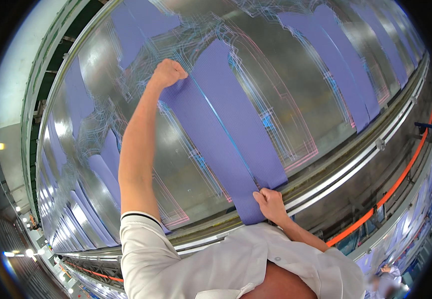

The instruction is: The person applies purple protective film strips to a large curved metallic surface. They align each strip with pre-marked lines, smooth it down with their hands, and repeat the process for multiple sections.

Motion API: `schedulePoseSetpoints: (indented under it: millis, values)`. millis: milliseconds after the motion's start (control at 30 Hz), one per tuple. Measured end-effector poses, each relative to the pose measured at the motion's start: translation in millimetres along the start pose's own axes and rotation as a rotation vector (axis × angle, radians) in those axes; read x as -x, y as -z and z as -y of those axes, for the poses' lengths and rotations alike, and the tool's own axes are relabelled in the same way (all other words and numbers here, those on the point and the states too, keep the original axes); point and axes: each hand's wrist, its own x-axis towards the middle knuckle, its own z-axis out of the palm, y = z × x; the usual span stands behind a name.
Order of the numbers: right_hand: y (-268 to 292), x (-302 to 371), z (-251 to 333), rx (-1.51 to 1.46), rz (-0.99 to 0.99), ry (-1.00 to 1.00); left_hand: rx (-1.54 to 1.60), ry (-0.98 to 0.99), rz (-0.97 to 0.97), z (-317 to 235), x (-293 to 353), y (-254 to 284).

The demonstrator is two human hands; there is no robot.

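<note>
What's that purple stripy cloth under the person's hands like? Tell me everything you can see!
The purple ribbed fabric lies mostly flat, slanting across the shiny metal-looking table. It makes two long strips side by side, with pale blue lines showing in the narrow gap between. The right strip has a rounded top; the left strip reaches past the table's near edge. The left hand holds the left strip's top; the right hand grips near the bottom, by the gap.
</note>
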Motion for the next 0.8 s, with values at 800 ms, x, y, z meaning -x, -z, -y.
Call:
schedulePoseSetpoints:
  millis: [800]
  values:
    - [-8, -2, -6, 0.141, -0.068, -0.079, -0.084, -0.035, -0.009, 9, -6, -7]
